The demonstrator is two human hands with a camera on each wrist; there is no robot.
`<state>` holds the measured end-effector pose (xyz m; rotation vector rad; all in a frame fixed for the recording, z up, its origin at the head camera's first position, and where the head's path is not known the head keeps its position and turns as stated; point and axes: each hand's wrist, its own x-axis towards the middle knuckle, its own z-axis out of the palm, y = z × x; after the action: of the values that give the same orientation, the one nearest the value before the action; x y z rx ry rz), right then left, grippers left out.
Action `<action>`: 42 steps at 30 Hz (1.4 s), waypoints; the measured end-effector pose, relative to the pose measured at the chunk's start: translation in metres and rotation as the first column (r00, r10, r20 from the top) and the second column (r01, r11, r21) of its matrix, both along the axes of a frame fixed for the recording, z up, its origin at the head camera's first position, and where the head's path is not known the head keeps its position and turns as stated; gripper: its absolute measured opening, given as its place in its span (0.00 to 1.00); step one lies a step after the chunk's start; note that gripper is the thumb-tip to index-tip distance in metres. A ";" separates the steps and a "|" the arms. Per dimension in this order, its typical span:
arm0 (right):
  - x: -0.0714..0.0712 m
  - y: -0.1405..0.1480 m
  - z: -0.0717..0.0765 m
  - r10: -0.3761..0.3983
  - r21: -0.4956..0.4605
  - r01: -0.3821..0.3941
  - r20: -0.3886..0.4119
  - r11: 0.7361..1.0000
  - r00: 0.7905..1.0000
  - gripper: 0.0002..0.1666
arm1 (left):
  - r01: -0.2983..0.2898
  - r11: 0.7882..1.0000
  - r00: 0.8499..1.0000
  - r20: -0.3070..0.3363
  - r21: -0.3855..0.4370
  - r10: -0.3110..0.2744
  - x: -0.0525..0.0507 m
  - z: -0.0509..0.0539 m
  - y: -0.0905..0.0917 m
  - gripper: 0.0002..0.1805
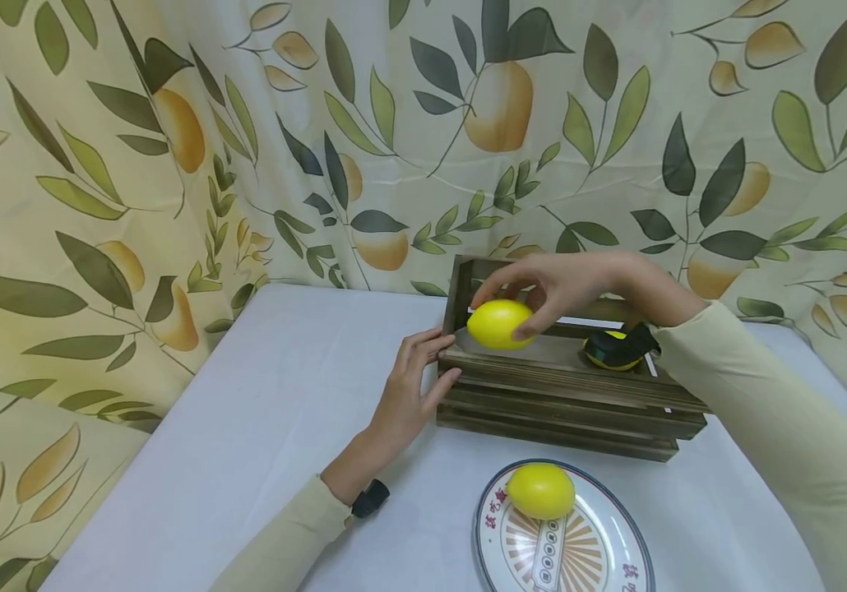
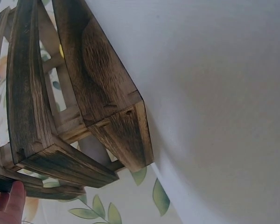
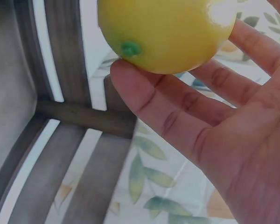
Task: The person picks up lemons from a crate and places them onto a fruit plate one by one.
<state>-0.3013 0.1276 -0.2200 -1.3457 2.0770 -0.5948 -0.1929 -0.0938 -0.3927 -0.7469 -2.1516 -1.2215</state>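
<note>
My right hand (image 1: 553,288) grips a yellow lemon (image 1: 501,324) between thumb and fingers, over the left part of a dark wooden slatted crate (image 1: 564,399). In the right wrist view the lemon (image 3: 165,32) shows a green stem end, with the crate's slats behind. At the crate's left front corner, my left hand (image 1: 412,382) rests its fairly straight fingers on the rim, thumb against the front. The left wrist view catches only its fingertips (image 2: 16,200) at the crate edge. Another yellow patch, apparently a lemon (image 1: 618,335), shows inside the crate, mostly hidden by the black wrist device.
In front of the crate lies a round patterned plate (image 1: 608,510) with a lemon (image 1: 540,491) on it. Both stand on a white-covered table (image 1: 283,395). A curtain (image 1: 364,107) printed with fruit and leaves hangs behind and at the left.
</note>
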 end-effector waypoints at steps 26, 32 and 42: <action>0.077 0.009 0.000 0.243 -0.056 -0.248 -0.086 0.967 0.966 0.29 | -0.016 1.000 0.999 0.037 -0.015 0.016 0.003 0.003 0.000 0.25; 0.090 0.004 -0.013 0.296 -0.054 -0.300 -0.074 0.952 0.952 0.28 | -0.016 1.000 0.999 0.035 -0.017 0.017 0.003 0.002 0.000 0.24; 0.101 0.004 -0.043 0.326 -0.080 -0.328 -0.036 0.941 0.945 0.28 | -0.010 1.000 0.999 0.033 -0.011 0.011 0.003 0.002 0.000 0.24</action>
<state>-0.2001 0.1312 -0.2631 -1.7079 1.8045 -0.5285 -0.1896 -0.0940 -0.3905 -0.7239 -2.1879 -1.2255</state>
